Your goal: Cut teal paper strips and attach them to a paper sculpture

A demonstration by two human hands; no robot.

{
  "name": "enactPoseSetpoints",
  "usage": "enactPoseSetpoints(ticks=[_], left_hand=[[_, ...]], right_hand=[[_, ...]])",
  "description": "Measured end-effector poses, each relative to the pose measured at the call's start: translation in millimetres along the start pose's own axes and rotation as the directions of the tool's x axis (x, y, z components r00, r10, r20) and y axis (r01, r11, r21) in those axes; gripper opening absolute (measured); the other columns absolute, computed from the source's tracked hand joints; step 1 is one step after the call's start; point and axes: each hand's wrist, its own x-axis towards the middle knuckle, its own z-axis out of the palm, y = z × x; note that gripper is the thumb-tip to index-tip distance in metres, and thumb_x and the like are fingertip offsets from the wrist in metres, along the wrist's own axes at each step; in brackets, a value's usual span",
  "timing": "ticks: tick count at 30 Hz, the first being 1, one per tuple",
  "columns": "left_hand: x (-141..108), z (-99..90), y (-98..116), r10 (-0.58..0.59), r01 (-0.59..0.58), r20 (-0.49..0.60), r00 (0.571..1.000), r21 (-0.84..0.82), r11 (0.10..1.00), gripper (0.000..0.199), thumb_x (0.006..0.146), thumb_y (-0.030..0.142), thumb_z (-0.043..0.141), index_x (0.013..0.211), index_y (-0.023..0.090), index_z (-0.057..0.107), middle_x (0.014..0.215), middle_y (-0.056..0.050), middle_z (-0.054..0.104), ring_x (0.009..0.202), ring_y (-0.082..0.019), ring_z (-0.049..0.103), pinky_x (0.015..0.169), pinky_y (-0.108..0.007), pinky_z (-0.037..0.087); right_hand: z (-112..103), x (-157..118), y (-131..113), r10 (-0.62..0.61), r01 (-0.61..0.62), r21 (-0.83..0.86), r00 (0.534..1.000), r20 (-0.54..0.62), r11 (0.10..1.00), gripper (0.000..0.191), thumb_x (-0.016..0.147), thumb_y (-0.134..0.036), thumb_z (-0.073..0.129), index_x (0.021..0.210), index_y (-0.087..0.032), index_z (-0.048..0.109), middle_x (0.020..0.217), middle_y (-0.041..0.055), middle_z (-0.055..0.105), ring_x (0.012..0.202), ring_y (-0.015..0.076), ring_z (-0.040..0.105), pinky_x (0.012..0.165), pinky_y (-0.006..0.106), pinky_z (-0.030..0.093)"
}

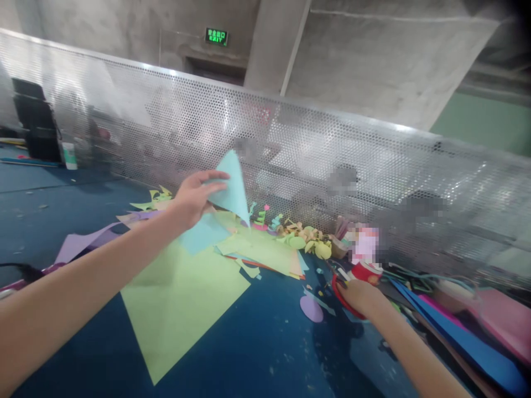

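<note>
My left hand [201, 193] holds up a folded light blue paper [233, 188] above the blue table, fingers pressed against its left side. Red-handled scissors [342, 296] are at my right hand [359, 296], whose fingers are closed around the handles; the blades point away and are hard to make out. Beneath the left hand, another light blue piece [203, 233] rests on a large pale green sheet [178, 304]. A purple oval cutout [311, 308] lies left of the scissors.
A perforated metal screen [199, 121] stands behind the table [249, 354]. Curled paper pieces [305, 235] and a red cup [367, 272] sit near it. Coloured sheets [464, 331] lie at right, purple paper [85, 241] at left.
</note>
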Motion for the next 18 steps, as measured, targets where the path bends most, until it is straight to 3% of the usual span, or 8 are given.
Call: enactPoseSetpoints(ticks=[3, 5, 7, 11, 15, 16, 18], left_hand=[[-11.6, 14.8, -7.4, -0.079, 0.137, 0.299, 0.951, -0.178, 0.975, 0.031, 0.066, 0.024, 0.069, 0.096, 0.021, 0.063, 0.075, 0.0, 0.061, 0.062, -0.012, 0.056, 0.057, -0.024, 0.049], [-17.4, 21.0, -15.6, -0.164, 0.272, 0.49, 0.856, -0.158, 0.949, 0.028, 0.067, 0.021, 0.069, 0.095, 0.021, 0.064, 0.075, 0.001, 0.061, 0.062, -0.01, 0.056, 0.057, -0.02, 0.048], [-21.3, 25.7, -25.9, -0.25, 0.374, 0.605, 0.756, -0.085, 0.924, 0.026, 0.068, 0.02, 0.067, 0.094, 0.021, 0.064, 0.078, 0.001, 0.061, 0.062, -0.008, 0.055, 0.054, -0.016, 0.046], [-24.1, 27.4, -54.4, -0.392, 0.481, 0.623, 0.677, 0.028, 0.876, 0.031, 0.068, 0.019, 0.064, 0.099, 0.024, 0.063, 0.087, 0.001, 0.062, 0.066, -0.009, 0.057, 0.054, -0.016, 0.046], [-25.1, 16.8, -88.2, -0.499, 0.525, 0.609, 0.617, 0.153, 0.837, 0.058, 0.064, 0.018, 0.065, 0.119, 0.03, 0.051, 0.108, -0.001, 0.061, 0.093, -0.018, 0.06, 0.067, -0.022, 0.05], [-25.6, 13.7, -95.4, -0.524, 0.537, 0.605, 0.6, 0.181, 0.824, 0.06, 0.063, 0.019, 0.066, 0.12, 0.029, 0.051, 0.112, -0.002, 0.061, 0.099, -0.021, 0.058, 0.07, -0.024, 0.05], [-26.9, 9.2, -106.7, -0.524, 0.536, 0.605, 0.599, 0.182, 0.824, 0.059, 0.063, 0.021, 0.067, 0.12, 0.027, 0.051, 0.115, -0.004, 0.06, 0.104, -0.023, 0.056, 0.076, -0.026, 0.049]], right_hand=[[-1.4, -4.0, 0.2, 0.043, -0.043, 0.002, 0.999, 0.009, 0.999, 0.045, 0.087, -0.037, 0.034, 0.089, -0.009, 0.069, 0.097, 0.0223, 0.066, 0.094, 0.0309, 0.063, 0.077, 0.039, 0.045], [-1.8, -6.5, -1.3, 0.063, -0.063, 0.004, 0.998, 0.014, 0.998, 0.044, 0.085, -0.037, 0.036, 0.09, -0.008, 0.069, 0.098, 0.0224, 0.066, 0.094, 0.0324, 0.062, 0.076, 0.04, 0.045], [-2.7, -8.6, -2.9, 0.075, -0.075, 0.008, 0.997, 0.013, 0.997, 0.044, 0.085, -0.037, 0.036, 0.091, -0.007, 0.068, 0.098, 0.0227, 0.066, 0.093, 0.0339, 0.063, 0.074, 0.041, 0.045], [-10.4, -13.6, -5.8, 0.064, -0.064, 0.018, 0.998, -0.027, 0.998, 0.04, 0.081, -0.038, 0.043, 0.09, -0.007, 0.066, 0.093, 0.0225, 0.067, 0.09, 0.0352, 0.063, 0.071, 0.04, 0.046], [-22.1, -23.5, -25.4, 0.02, -0.014, 0.04, 0.989, -0.147, 0.999, 0.035, 0.082, -0.034, 0.044, 0.104, -0.01, 0.057, 0.095, 0.0204, 0.064, 0.091, 0.0336, 0.061, 0.072, 0.041, 0.044], [-23.4, -26.9, -34.5, -0.03, 0.044, 0.072, 0.981, -0.194, 0.996, 0.037, 0.083, -0.032, 0.043, 0.113, -0.013, 0.051, 0.097, 0.017, 0.063, 0.092, 0.0301, 0.061, 0.074, 0.038, 0.044], [-22.2, -34.3, -55.2, -0.286, 0.375, 0.332, 0.915, -0.285, 0.866, 0.051, 0.077, -0.024, 0.051, 0.126, -0.02, 0.039, 0.104, 0.0102, 0.06, 0.086, 0.0221, 0.061, 0.072, 0.032, 0.045]])
